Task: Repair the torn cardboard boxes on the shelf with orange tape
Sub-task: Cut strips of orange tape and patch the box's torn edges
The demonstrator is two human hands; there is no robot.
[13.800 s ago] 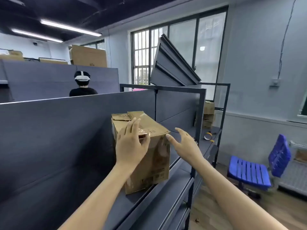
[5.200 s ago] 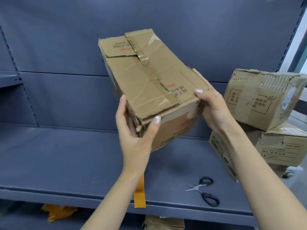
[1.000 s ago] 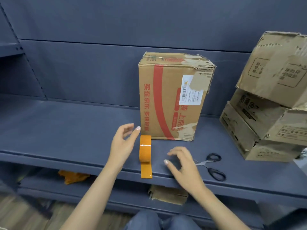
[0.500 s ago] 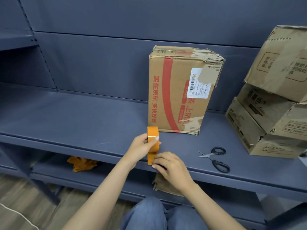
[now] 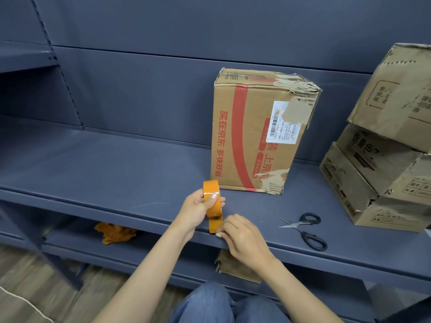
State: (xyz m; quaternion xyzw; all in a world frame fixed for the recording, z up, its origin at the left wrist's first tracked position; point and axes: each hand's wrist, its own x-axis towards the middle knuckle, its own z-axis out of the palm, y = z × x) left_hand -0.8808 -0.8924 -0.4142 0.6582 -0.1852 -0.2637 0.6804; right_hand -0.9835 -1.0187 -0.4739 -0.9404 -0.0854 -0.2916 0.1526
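Peeling a strip free at the grey metal shelf's front edge.
Left hand grips the orange tape roll; right hand pinches its loose end to draw out a length for the torn brown cardboard box behind.

The upright box bore red Chinese print, "多快好省" legible at its end. Its white label carried a barcode and "GB3". Print on the stacked boxes was unreadable.

Both forearms are bare, with no sleeves, watch or bracelet showing. The left hand and the right hand wear no rings or gloves. The fingernails are longish and painted a pale, glossy shade. Blue denim trousers cover the legs at the bottom edge.
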